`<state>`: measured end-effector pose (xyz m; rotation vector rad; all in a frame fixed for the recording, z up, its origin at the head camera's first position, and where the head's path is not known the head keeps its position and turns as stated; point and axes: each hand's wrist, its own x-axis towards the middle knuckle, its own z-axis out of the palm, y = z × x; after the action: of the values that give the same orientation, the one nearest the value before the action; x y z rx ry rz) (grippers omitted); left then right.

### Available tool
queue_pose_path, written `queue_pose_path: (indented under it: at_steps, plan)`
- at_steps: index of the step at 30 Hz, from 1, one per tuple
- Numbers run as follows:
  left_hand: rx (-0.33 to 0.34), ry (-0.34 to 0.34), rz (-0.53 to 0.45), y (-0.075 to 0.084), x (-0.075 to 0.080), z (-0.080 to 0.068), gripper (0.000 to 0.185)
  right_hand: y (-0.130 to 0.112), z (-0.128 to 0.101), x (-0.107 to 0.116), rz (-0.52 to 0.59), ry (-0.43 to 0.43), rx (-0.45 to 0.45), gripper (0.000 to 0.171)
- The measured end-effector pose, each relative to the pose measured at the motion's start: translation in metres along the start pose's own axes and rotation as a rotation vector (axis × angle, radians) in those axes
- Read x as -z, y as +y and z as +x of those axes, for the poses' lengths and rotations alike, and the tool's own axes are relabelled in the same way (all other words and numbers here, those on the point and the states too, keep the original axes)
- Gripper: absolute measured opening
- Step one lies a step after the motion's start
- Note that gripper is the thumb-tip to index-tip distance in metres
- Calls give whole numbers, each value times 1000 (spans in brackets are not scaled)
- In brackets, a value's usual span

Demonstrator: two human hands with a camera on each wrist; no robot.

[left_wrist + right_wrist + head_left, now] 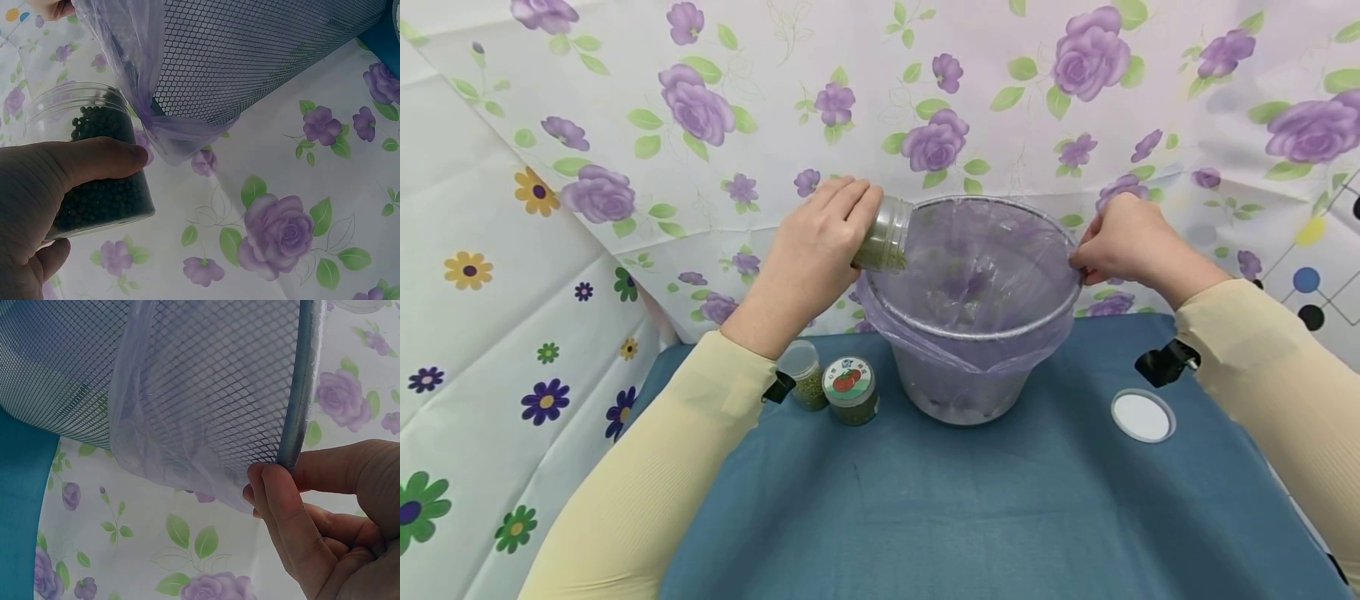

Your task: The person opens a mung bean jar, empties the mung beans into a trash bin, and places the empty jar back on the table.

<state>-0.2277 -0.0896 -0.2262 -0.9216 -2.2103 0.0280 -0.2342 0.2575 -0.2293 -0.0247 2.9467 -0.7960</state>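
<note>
Two hands busy: your left hand (808, 258) grips a tilted jar of green beads (883, 235), mouth over the lined mesh bin (973, 333); your right hand (1123, 242) pinches its rim, seemingly liner too.

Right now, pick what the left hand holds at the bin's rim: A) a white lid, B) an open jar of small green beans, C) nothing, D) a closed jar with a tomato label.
B: the left hand grips an open jar of green beans, tilted with its mouth at the rim of the lined mesh bin; the beans show plainly in the left wrist view.
</note>
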Motion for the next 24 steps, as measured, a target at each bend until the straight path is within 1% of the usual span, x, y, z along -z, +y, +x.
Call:
queue_pose_path:
  at_steps: [12,24]
  plan:
    - [1,2,-3,0,0,1,64,0,-1,-1,-12,15,3,25]
    - [-2,14,-2,0,1,3,64,0,0,0,-15,3,7,25]
